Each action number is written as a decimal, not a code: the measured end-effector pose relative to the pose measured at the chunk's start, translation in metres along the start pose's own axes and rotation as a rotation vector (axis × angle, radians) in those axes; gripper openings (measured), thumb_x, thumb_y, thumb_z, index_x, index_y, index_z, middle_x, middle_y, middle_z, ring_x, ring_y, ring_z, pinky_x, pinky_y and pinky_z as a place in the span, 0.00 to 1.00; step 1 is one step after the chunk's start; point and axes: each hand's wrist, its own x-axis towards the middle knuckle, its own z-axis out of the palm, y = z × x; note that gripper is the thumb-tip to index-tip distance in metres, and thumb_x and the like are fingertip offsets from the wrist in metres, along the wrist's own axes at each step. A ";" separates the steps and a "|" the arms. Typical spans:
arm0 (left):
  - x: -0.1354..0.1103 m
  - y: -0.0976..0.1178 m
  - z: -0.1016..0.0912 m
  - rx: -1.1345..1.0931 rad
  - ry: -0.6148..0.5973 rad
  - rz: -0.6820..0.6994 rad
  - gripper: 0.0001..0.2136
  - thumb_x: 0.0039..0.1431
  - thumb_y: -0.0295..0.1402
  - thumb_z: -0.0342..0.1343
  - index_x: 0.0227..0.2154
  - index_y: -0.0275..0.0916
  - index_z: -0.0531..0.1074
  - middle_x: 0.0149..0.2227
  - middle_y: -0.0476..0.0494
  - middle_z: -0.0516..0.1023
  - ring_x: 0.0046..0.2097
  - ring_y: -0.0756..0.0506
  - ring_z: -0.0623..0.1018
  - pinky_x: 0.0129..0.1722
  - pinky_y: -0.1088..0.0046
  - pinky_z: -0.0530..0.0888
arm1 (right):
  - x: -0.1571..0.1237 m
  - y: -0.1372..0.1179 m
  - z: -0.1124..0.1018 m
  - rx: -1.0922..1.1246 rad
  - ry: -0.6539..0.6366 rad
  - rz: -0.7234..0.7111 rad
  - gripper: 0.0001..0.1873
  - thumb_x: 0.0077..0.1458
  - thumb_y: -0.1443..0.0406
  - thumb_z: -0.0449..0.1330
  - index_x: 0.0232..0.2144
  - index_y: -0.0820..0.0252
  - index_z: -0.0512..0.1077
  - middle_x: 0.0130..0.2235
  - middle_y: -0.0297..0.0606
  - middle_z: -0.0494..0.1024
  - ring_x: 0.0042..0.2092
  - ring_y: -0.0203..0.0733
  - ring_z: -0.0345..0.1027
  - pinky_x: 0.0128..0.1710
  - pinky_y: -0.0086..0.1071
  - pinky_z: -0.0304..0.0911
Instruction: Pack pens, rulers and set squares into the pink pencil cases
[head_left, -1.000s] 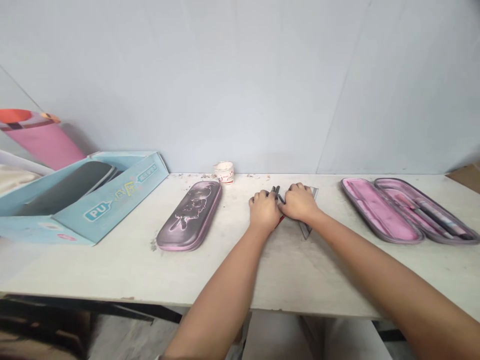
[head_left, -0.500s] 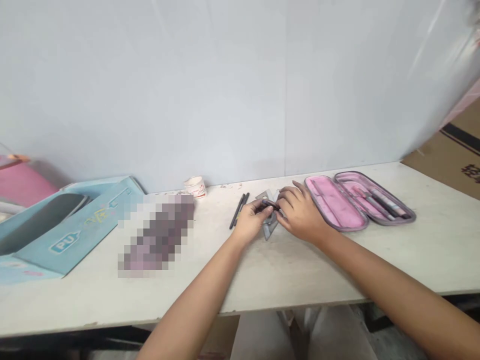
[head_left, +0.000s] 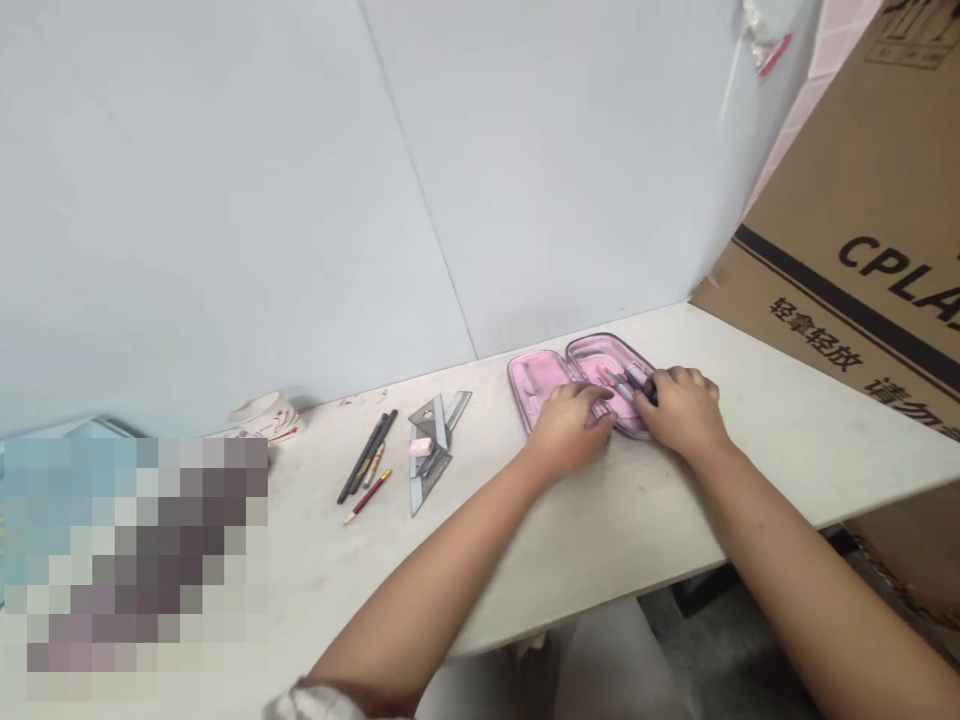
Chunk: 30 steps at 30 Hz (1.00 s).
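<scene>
- While the left hand lies mostly flat and loosely open, its fingers touch the pink lining and middle of the pencil case
- Right hand is half curled over the pens; whether it has hold of them, I cannot tell
- Open like a book, the grey-rimmed case lies flat on the table, pens in its right-hand half
- Left of the hands, a set square lies with a pink eraser on it
- Beyond that lie black pencils and a red pencil
- Further left, a white cup stands by the wall
- Right of the case, a cardboard box stands at the table's end
</scene>
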 end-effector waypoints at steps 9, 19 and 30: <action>-0.001 -0.001 0.011 -0.032 -0.054 0.100 0.14 0.57 0.34 0.48 0.44 0.37 0.70 0.45 0.39 0.73 0.50 0.43 0.69 0.53 0.64 0.63 | -0.001 0.015 0.010 0.030 0.005 -0.040 0.19 0.53 0.58 0.49 0.35 0.67 0.72 0.35 0.52 0.70 0.40 0.52 0.60 0.40 0.42 0.57; -0.086 -0.052 -0.077 -0.065 0.166 -0.118 0.11 0.57 0.34 0.48 0.40 0.38 0.71 0.43 0.42 0.74 0.47 0.46 0.71 0.50 0.68 0.65 | -0.004 0.015 0.014 0.173 -0.091 -0.112 0.15 0.55 0.58 0.48 0.33 0.63 0.70 0.32 0.51 0.70 0.38 0.50 0.64 0.40 0.39 0.56; -0.159 -0.166 -0.135 0.166 0.833 -0.620 0.08 0.55 0.28 0.45 0.35 0.37 0.68 0.36 0.42 0.72 0.41 0.46 0.71 0.44 0.68 0.67 | -0.008 -0.110 0.001 0.216 -0.002 -0.319 0.15 0.55 0.60 0.48 0.35 0.63 0.69 0.35 0.47 0.69 0.42 0.50 0.62 0.43 0.40 0.57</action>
